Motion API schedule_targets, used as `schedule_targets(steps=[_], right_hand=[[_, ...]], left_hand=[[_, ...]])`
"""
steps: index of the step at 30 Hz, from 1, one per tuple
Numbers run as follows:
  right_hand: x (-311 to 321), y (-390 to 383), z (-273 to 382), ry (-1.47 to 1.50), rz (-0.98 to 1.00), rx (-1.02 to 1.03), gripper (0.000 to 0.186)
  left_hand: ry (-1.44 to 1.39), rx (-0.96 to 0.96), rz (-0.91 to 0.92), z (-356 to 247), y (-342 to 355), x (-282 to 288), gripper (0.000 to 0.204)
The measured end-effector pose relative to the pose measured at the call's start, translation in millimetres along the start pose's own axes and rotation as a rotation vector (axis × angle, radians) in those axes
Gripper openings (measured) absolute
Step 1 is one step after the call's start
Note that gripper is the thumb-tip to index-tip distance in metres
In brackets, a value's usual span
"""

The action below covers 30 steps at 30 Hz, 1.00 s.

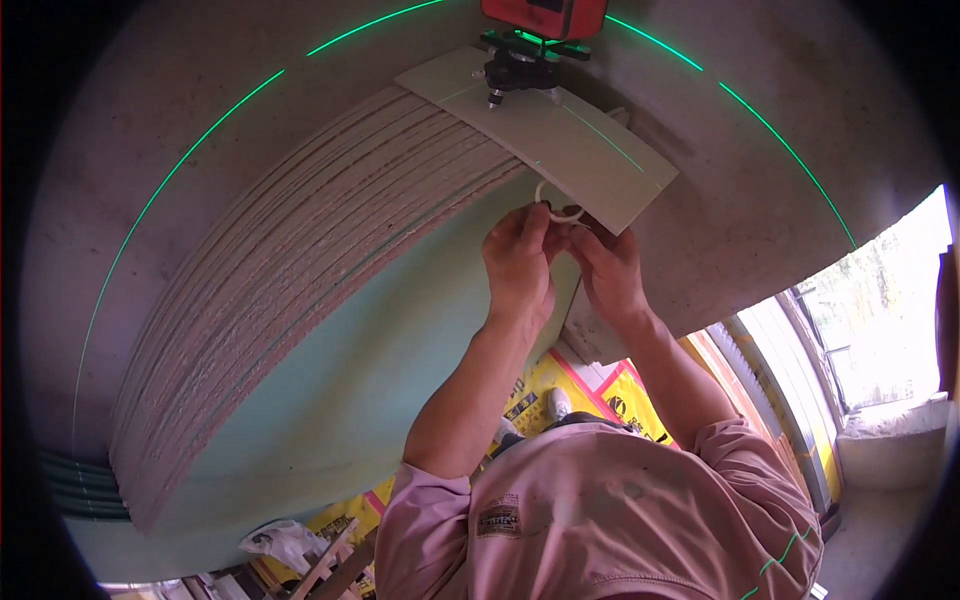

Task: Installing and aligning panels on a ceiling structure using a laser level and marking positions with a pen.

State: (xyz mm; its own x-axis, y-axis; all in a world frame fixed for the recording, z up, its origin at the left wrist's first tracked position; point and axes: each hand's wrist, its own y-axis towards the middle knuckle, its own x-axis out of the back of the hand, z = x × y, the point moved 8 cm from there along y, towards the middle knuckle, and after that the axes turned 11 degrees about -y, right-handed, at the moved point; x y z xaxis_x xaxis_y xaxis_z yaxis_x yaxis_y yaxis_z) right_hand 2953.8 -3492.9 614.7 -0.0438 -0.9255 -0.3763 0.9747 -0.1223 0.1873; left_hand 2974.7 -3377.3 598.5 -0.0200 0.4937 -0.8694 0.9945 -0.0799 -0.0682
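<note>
Both hands [560, 255] pinch white ring [560, 210] at fingertips.

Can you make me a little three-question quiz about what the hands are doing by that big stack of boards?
1. True or false: both hands touch the white ring.
2. What stands on the loose pale board? A) a red laser level on a small tripod B) a cup C) a hammer
3. What colour are the curved light lines on the floor?

Key: 1. True: left hand and right hand meet at it. 2. A, the red laser level. 3. Green.
</note>
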Motion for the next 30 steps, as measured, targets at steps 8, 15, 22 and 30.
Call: schedule_targets(steps=[8, 15, 22, 30], right_hand=[[-3, 31, 3, -0.067, 0.109, 0.153, 0.021], [12, 39, 11, -0.363, -0.053, 0.228, 0.020], [44, 62, -22, -0.236, -0.067, 0.108, 0.022], [46, 74, -71, 0.371, 0.188, -0.007, 0.033]], left_hand=[[0.109, 0.009, -0.102, -8, 11, -21, 0.014], [0.069, 0.026, -0.087, 8, 11, -25, 0.020], [0.044, 0.060, -0.008, 39, -28, -38, 0.021], [0.223, 0.063, 0.027, 39, -21, -61, 0.020]])
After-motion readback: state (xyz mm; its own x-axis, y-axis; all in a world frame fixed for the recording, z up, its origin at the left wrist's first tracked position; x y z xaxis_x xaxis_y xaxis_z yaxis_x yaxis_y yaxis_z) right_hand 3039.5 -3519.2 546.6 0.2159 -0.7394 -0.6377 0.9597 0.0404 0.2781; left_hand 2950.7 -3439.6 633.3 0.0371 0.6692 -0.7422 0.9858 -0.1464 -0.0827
